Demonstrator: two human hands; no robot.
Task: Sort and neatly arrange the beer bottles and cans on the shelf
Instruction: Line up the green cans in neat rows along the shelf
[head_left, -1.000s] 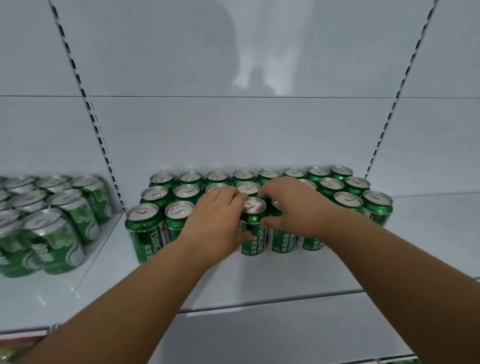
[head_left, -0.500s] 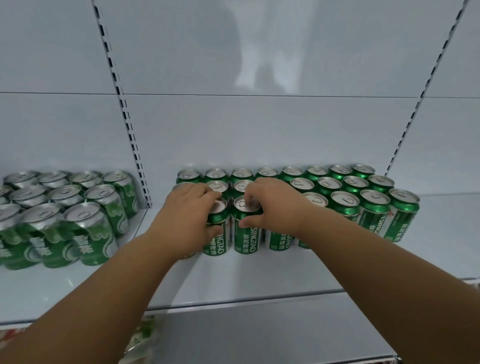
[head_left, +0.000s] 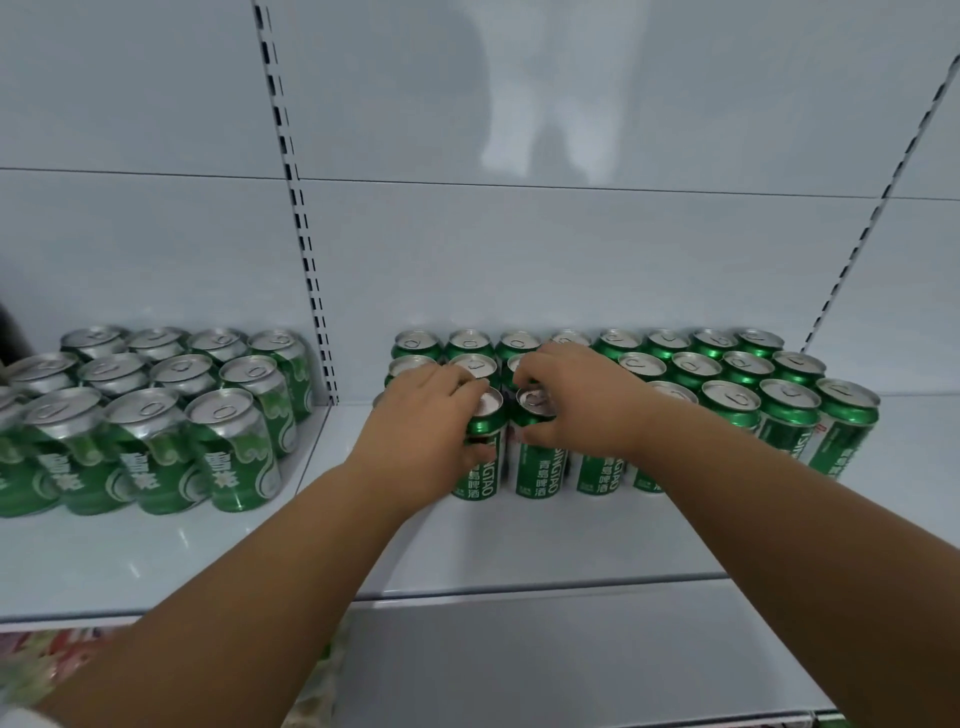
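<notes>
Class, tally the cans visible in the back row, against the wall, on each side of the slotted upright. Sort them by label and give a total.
Wavy-label cans, left side: 4
Tsingtao cans, right side: 8
Total: 12

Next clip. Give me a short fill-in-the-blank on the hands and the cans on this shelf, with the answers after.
1. The left hand grips a can in the ____ row of the right-hand group.
2. The can under the right hand stands ____.
3. The cans in the left bay are ____ in colour.
4. Both groups rest on a ____ shelf.

Answers: front; upright; green; white
</notes>
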